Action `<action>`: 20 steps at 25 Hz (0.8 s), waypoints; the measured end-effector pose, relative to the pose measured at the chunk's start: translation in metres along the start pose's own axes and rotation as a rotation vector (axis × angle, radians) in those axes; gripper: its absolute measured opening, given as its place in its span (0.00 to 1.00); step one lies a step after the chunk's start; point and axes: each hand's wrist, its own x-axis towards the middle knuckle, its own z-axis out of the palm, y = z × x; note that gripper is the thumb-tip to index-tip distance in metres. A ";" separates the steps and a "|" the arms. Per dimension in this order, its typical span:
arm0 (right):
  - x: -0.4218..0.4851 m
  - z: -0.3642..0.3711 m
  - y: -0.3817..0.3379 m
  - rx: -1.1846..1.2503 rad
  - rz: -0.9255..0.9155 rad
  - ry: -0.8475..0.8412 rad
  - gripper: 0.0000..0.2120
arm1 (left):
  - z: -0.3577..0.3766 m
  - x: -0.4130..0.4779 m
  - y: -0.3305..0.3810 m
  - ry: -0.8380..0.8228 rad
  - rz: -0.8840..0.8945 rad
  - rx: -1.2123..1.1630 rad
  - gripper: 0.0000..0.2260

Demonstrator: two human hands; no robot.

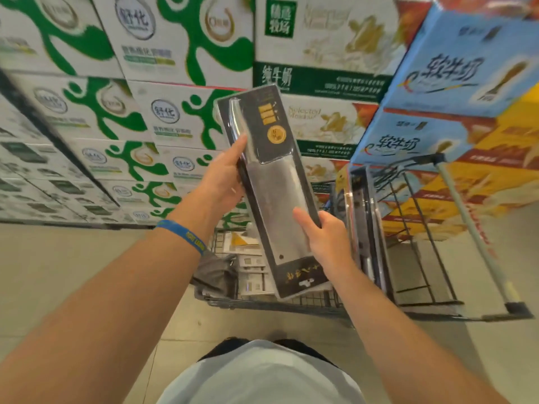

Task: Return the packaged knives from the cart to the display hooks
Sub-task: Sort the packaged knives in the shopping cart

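Black-carded packaged knife point(271, 182) hung above the cart point(277, 306), my left hand point(224, 176) and right hand point(326, 237) each pinching an edge; no hooks showed, so I judged finding them came next.

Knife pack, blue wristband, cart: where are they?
knife pack point(277, 188): head view, on the blade under the plastic.
blue wristband point(182, 236): head view, on the band's printed middle.
cart point(280, 305): head view, on its near wire rim.

head view looks down, close over the cart point(291, 304)
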 end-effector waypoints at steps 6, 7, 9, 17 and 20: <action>0.000 -0.034 0.022 0.300 0.261 -0.043 0.19 | 0.064 -0.025 -0.069 -0.122 0.075 0.524 0.14; 0.000 -0.043 0.027 0.211 0.208 -0.026 0.22 | 0.073 -0.024 -0.070 -0.106 0.146 0.639 0.12; 0.003 -0.073 0.030 -0.016 -0.074 0.218 0.33 | 0.089 -0.019 -0.064 -0.052 0.271 1.016 0.09; 0.032 -0.170 0.034 -0.856 -0.463 0.225 0.10 | 0.182 -0.026 -0.036 -0.557 1.186 2.165 0.06; 0.021 -0.184 0.076 -0.485 -0.192 0.227 0.10 | 0.197 -0.023 -0.053 -0.389 1.493 1.860 0.14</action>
